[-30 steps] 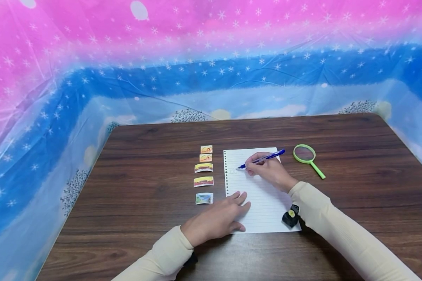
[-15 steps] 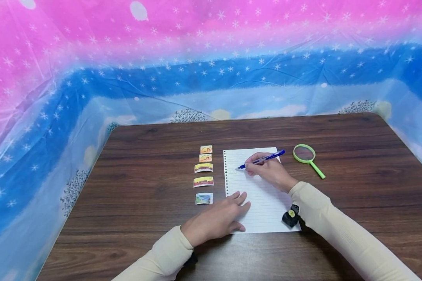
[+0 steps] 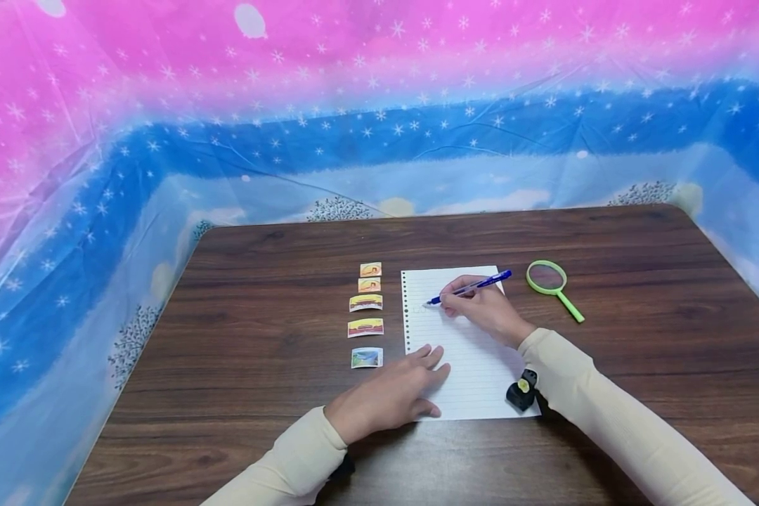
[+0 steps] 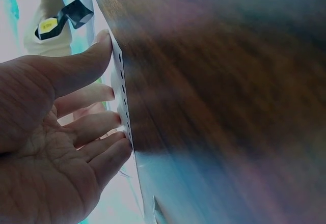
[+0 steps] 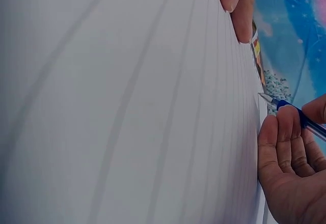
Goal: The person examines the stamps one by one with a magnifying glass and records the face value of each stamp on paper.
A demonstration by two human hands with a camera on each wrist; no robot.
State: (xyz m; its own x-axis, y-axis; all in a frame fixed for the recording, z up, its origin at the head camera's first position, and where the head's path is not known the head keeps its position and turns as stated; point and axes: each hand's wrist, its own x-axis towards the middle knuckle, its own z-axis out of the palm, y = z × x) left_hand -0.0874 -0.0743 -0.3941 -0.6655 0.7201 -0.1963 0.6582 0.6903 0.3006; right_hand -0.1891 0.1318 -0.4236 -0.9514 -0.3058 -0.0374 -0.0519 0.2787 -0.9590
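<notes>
A sheet of lined paper [image 3: 468, 379] with punched holes down its left edge lies on the wooden table. My right hand [image 3: 483, 309] pinches a blue pen [image 3: 496, 277], its tip at the paper near faint writing on the upper left. In the right wrist view the pen [image 5: 290, 108] slants out from between thumb and fingers, tip right at the sheet. My left hand [image 3: 392, 393] rests on the lower left of the paper with fingers spread; in the left wrist view its fingertips press along the holed edge of the paper [image 4: 116, 63].
Several stamps stand in a column left of the paper: two orange ones [image 3: 370, 277], two yellow-and-red ones [image 3: 365, 327] and a blue-green one [image 3: 367, 358]. A green magnifying glass [image 3: 553, 287] lies to the right. A patterned curtain [image 3: 379, 140] hangs behind the table [image 3: 259, 316].
</notes>
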